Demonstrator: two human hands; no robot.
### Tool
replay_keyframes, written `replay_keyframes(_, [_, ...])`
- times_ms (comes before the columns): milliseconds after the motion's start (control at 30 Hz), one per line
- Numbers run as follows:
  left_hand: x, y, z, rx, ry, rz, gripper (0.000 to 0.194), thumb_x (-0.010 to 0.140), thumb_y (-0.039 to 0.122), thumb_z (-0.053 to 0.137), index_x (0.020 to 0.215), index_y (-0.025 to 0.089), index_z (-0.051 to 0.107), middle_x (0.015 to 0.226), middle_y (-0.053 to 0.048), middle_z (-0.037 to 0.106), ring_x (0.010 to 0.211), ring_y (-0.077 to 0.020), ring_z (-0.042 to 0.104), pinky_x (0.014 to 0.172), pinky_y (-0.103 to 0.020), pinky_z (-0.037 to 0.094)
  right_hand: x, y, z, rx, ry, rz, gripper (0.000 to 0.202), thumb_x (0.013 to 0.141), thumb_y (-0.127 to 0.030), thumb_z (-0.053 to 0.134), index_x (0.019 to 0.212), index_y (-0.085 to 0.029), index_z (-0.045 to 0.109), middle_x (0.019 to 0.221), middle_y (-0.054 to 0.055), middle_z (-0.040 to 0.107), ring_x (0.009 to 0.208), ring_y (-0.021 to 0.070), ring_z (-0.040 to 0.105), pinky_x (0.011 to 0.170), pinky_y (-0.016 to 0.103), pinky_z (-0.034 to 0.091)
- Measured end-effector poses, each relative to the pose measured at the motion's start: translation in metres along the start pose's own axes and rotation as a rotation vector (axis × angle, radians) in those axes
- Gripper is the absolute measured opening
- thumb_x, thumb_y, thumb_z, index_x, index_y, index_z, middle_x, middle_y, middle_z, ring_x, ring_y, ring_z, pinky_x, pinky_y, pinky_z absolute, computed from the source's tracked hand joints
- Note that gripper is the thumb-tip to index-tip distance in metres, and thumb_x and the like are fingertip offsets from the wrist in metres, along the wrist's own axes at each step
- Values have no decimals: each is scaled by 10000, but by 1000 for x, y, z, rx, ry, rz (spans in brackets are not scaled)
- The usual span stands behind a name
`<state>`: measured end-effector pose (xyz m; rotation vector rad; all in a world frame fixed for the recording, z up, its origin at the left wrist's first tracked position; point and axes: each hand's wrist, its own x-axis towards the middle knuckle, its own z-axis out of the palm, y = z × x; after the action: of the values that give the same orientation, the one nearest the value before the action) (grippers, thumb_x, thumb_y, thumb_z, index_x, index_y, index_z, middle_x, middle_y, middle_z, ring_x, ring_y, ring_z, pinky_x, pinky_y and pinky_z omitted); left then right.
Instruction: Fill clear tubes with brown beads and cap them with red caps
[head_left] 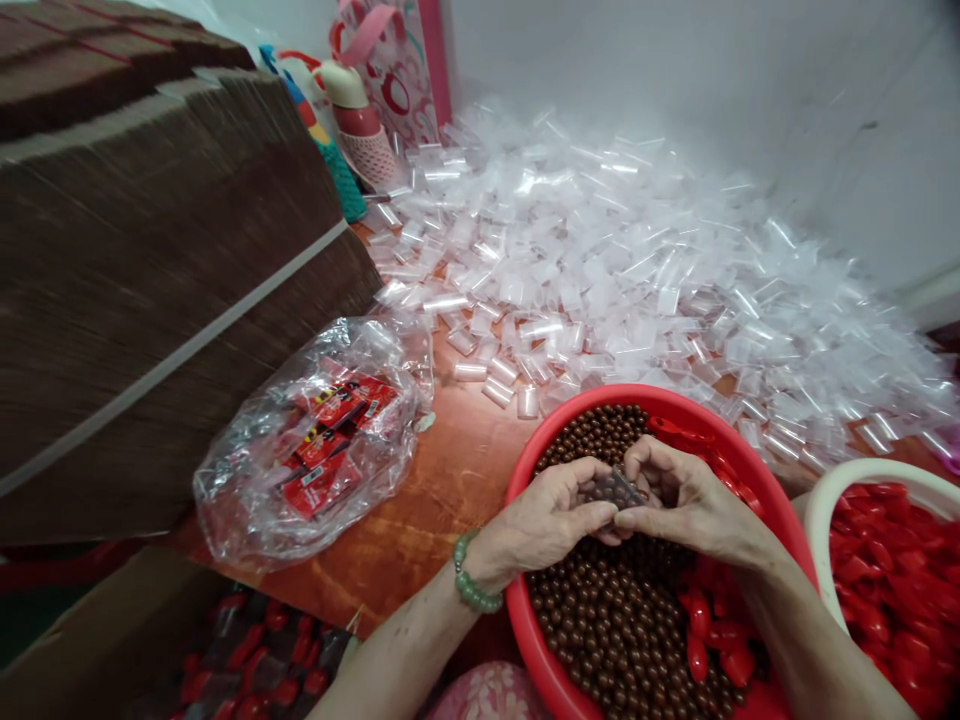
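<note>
Orange-brown desk against a pale wall, crowded. Red basin at 5 o'clock, filled mostly with small brown balls, with red capsule-shaped pieces along its right side.

Both hands meet over the basin's middle. Left hand, green bead bracelet on the wrist, fingers curled, thumb and forefinger pinching the near edge of a small clear bag packed with brown balls. Right hand curled over the bag from the 3 o'clock side, fingertips pressed to the same bag, touching the left hand's fingertips. Bag held just above the loose balls.

White basin at 4 o'clock, just beside the red one, full of red capsule pieces. Heap of empty clear small bags spreading from 12 to 3 o'clock. Crumpled clear plastic bag holding red printed packets at 9 o'clock of the basin. Tall stack of flat brown cardboard at 10 o'clock. Pink patterned bag and a bottle in a net sleeve at 11 o'clock.
</note>
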<state>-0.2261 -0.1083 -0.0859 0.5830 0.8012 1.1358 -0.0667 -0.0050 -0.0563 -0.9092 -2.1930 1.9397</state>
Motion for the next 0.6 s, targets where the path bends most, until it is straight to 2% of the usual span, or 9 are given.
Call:
replay_keyframes(167, [-1, 1, -1, -11, 14, 2, 413, 726, 447, 777, 941, 144, 596, 870, -35, 630, 769, -129, 608, 758, -277, 515, -2, 1, -3, 15, 87, -77, 359, 777, -393, 746, 772, -217, 433, 673, -59, 438, 570, 87, 402, 509, 205, 351])
replay_keyframes(300, [-2, 2, -1, -20, 13, -13, 395, 732, 434, 775, 931, 145, 592, 877, -35, 622, 776, -127, 604, 761, -276, 511, -3, 5, -4, -50, 116, -118, 307, 788, -355, 744, 946, -222, 517, 720, -40, 488, 617, 112, 459, 557, 227, 402])
replay_keyframes(433, [-1, 3, -1, -22, 24, -3, 390, 729, 423, 779, 925, 139, 597, 870, -29, 617, 765, -118, 593, 745, -262, 508, -4, 10, -6, -130, 61, -113, 337, 830, -353, 704, 1103, -235, 545, 801, -10, 577, 682, 140, 529, 592, 247, 420])
replay_keyframes(600, [-2, 3, -1, 4, 14, -17, 367, 741, 390, 767, 923, 129, 586, 847, -22, 618, 735, -105, 595, 729, -248, 500, -3, 8, -8, -198, 4, -114, 270, 855, -369, 677, 1067, -221, 602, 874, 12, 621, 729, 149, 551, 638, 257, 422])
